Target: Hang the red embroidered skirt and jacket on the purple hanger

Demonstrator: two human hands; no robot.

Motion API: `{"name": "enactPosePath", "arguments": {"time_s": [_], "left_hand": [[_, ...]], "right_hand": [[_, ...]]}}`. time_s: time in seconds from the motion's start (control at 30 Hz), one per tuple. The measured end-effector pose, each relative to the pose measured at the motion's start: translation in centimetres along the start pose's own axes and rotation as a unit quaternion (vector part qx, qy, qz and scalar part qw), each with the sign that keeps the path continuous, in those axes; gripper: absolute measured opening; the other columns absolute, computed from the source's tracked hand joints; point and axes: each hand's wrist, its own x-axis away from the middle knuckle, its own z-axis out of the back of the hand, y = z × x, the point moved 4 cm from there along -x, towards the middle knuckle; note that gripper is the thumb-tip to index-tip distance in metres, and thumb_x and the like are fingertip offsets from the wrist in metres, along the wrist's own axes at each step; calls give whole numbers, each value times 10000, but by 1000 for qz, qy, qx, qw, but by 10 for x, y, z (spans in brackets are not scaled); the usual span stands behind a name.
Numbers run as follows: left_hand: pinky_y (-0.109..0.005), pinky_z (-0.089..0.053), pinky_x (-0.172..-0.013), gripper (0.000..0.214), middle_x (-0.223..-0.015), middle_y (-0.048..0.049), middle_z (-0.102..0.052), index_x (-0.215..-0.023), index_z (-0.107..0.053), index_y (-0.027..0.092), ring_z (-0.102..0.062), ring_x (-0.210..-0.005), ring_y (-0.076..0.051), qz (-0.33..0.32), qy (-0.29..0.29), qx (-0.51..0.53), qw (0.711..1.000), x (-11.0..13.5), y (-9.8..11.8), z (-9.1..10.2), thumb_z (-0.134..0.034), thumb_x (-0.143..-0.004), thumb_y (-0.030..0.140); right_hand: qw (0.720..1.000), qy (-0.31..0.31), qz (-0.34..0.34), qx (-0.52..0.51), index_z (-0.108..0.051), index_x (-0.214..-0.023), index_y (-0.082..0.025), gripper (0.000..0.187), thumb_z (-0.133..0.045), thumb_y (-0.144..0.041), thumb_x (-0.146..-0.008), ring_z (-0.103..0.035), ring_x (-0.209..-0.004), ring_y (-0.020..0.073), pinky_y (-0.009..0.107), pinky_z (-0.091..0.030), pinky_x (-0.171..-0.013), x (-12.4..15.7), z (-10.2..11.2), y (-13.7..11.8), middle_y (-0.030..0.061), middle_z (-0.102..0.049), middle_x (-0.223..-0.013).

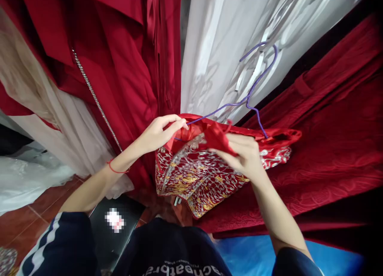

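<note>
In front of me a red embroidered garment (215, 180), worked in silver and gold thread, hangs on a thin purple hanger (254, 88). The hanger's hook rises above the garment's neckline toward the upper right. My left hand (158, 133) pinches the red neckline edge at the left, close to the hanger's wire. With my right hand (247, 154) I grip a folded flap of plain red cloth (218, 138) at the front opening. The right fingertips are partly hidden behind that cloth and slightly blurred.
Red gowns (119, 60) hang at the left, one with a silver beaded strap (95, 100). White gowns (206, 48) hang behind the hanger, and dark red fabric (329, 148) fills the right. Below are a black box-like surface (119, 244) and a blue surface (293, 256).
</note>
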Motion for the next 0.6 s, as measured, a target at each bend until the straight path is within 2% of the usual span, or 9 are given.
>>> {"name": "enactPosePath", "arguments": {"time_s": [0.07, 0.13, 0.2, 0.33, 0.37, 0.4, 0.43, 0.5, 0.6], "left_hand": [[-305, -471, -807, 395, -926, -45, -695, -899, -685, 181, -621, -846, -173, -17, -22, -70, 997, 3, 7, -3, -570, -888, 559], [-292, -444, -727, 405, -826, -22, -649, -825, -648, 180, -568, -750, -159, -39, 6, -148, 988, 0, 8, -3, -711, -772, 577], [-267, -388, -644, 373, -685, 21, -557, -720, -581, 177, -476, -638, -122, -53, 38, -175, 982, -8, 1, -2, -738, -767, 513], [-239, -312, -573, 346, -581, 63, -430, -643, -484, 181, -371, -565, -88, -54, 44, -72, 995, -27, -26, 0, -668, -836, 403], [-237, -313, -573, 344, -586, 63, -432, -641, -477, 182, -370, -567, -86, -52, 44, -48, 996, -30, -31, 1, -669, -830, 395], [-236, -315, -574, 342, -591, 62, -436, -638, -474, 181, -372, -569, -84, -49, 43, -31, 997, -32, -34, 2, -670, -825, 389], [-235, -319, -576, 339, -596, 61, -444, -635, -476, 179, -377, -572, -83, -44, 37, -20, 998, -33, -35, 2, -674, -818, 385], [-234, -327, -579, 333, -598, 58, -456, -628, -489, 175, -388, -576, -82, -38, 14, -6, 999, -33, -35, 3, -690, -798, 380], [-234, -337, -576, 332, -593, 53, -468, -618, -501, 172, -405, -577, -84, -31, -18, 1, 999, -30, -30, 5, -704, -779, 381]], "right_hand": [[991, 107, 14, 83, -683, -839, -218, 250, -563, -387, -978, -460, -615, 132, 296, -321, -587, -10, 0, 15, 4, -563, -676], [977, 136, 25, 160, -677, -843, -233, 218, -576, -381, -967, -450, -644, 142, 304, -309, -603, -21, -11, 27, 8, -573, -705], [961, 164, -7, 222, -675, -873, -240, 183, -593, -384, -952, -485, -727, 164, 323, -333, -672, -28, -21, 28, 22, -605, -776], [868, 380, -155, 281, -655, -979, -200, 153, -614, -333, -918, -530, -969, 256, 433, -343, -847, -2, -36, -21, 98, -630, -956], [862, 394, -156, 279, -642, -945, -200, 112, -607, -302, -914, -546, -920, 239, 414, -349, -835, 6, -47, -40, 87, -636, -907], [874, 375, -153, 268, -628, -887, -206, 81, -594, -275, -914, -556, -826, 208, 383, -354, -804, 12, -62, -57, 59, -636, -822], [905, 315, -160, 238, -620, -853, -207, 103, -579, -270, -923, -562, -748, 182, 350, -360, -763, 15, -81, -68, 36, -636, -752], [940, 161, -260, 155, -606, -785, -199, 226, -535, -318, -963, -567, -637, 150, 301, -354, -678, 16, -125, -74, 18, -635, -670], [904, 27, -417, 88, -622, -795, -182, 350, -487, -437, -994, -585, -564, 141, 271, -306, -584, 12, -176, -63, 42, -677, -679]]}}
